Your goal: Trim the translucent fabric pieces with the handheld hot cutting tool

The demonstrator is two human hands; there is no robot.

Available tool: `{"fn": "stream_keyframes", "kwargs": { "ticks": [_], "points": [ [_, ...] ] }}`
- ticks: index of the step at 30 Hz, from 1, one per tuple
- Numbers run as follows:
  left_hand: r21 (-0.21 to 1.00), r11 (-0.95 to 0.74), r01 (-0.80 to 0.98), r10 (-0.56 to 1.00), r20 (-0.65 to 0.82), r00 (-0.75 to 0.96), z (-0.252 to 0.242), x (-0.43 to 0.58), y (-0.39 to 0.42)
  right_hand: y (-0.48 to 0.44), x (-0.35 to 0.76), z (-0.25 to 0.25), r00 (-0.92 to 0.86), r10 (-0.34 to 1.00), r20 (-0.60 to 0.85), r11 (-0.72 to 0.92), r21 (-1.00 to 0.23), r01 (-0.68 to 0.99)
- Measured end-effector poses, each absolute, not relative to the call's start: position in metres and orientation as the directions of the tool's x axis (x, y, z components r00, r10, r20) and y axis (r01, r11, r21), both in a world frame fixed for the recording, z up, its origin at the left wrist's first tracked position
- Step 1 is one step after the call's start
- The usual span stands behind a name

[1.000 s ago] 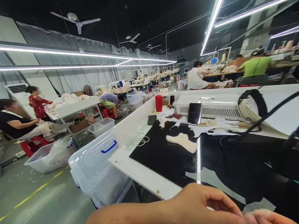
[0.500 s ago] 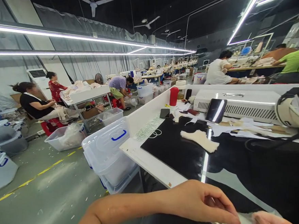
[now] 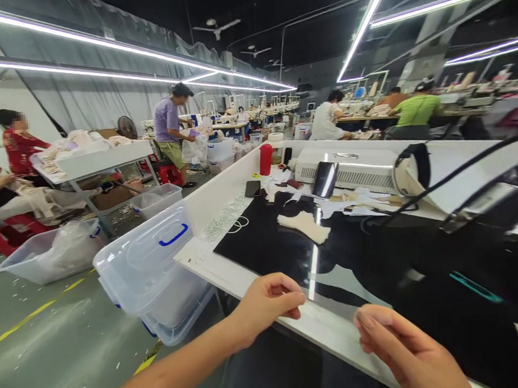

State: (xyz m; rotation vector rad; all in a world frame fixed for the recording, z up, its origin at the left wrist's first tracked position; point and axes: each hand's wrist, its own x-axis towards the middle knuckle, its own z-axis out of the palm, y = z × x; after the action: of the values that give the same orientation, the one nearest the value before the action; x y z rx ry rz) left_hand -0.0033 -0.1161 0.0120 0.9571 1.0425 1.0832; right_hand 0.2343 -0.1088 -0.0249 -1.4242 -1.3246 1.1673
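Observation:
My left hand (image 3: 271, 305) is closed in a pinch above the white front edge of the table (image 3: 196, 253). Across a short gap, my right hand (image 3: 400, 341) is also pinched, thumb against fingers. Whatever lies between the fingertips is too thin and clear to make out. Beyond the hands, a cream fabric piece (image 3: 304, 226) rests on the black mat (image 3: 253, 241). A pale grey, translucent-looking patch (image 3: 342, 280) shows on the mat just past my fingers.
Left of the table stand lidded clear plastic bins (image 3: 151, 260). At the back are a red bottle (image 3: 266, 159), a phone (image 3: 326, 178), paper scraps (image 3: 348, 204) and a white vented machine (image 3: 350, 164). A teal tool (image 3: 476, 287) lies right. Other people sit or stand farther off.
My view has swung right. Both hands have come up from the bottom edge and moved apart. The co-worker in purple, bent over before, now stands upright.

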Motion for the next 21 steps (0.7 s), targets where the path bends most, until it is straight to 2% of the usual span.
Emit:
{"fn": "stream_keyframes", "kwargs": {
  "ticks": [10,14,19,21],
  "points": [
    [0.955,0.242,-0.172,0.966,-0.220,0.138,0.010,-0.009,-0.119,-0.118,0.219,-0.007,-0.055,0.977,-0.208,-0.204,-0.976,0.075],
    [0.947,0.260,-0.188,0.961,-0.235,0.145,0.010,-0.008,-0.119,-0.120,0.215,-0.002,-0.066,0.959,-0.277,-0.280,-0.959,-0.045],
    [0.926,0.284,-0.248,0.954,-0.247,0.172,0.012,-0.006,-0.117,-0.119,0.215,-0.007,-0.209,0.906,-0.369,-0.414,-0.876,-0.248],
    [0.918,0.284,-0.277,0.955,-0.243,0.173,0.012,-0.005,-0.117,-0.120,0.214,-0.008,-0.242,0.896,-0.373,-0.431,-0.864,-0.261]
  ]
}}
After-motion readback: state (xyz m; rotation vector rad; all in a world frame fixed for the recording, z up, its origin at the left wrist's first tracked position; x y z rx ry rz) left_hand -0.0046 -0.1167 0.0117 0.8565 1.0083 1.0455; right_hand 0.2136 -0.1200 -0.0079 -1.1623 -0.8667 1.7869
